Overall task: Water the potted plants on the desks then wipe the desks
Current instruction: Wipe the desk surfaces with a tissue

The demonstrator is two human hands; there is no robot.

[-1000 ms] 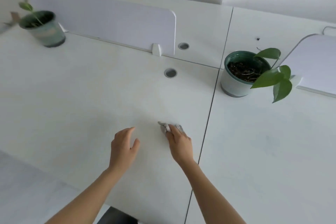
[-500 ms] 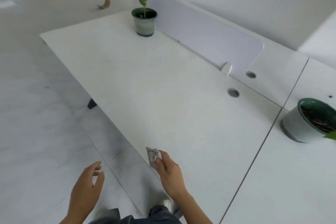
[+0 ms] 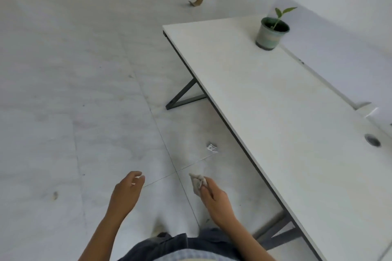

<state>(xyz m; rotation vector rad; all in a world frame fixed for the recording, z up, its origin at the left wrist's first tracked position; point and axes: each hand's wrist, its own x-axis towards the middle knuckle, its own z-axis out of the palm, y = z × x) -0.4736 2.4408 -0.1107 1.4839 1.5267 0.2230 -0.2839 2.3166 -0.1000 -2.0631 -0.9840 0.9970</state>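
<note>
The right hand (image 3: pixel 216 199) pinches a small crumpled grey cloth (image 3: pixel 197 182) between thumb and curled fingertips. The wad pokes out ahead of the knuckles, above the pale tiled floor (image 3: pixel 84 91). Soft, light and limp, it should bunch under pressure, so a flatter, palm-down hold would likely suit wiping better. The left hand (image 3: pixel 127 190), beside the grip, hangs loosely curled and seems empty. Right of the grip runs the smooth white laminate desk (image 3: pixel 275 112); far beyond stands a glazed green-grey ceramic pot (image 3: pixel 268 35) with a thin seedling.

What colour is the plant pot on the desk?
The pot is pale grey-green with a dark green rim; head view.
</note>
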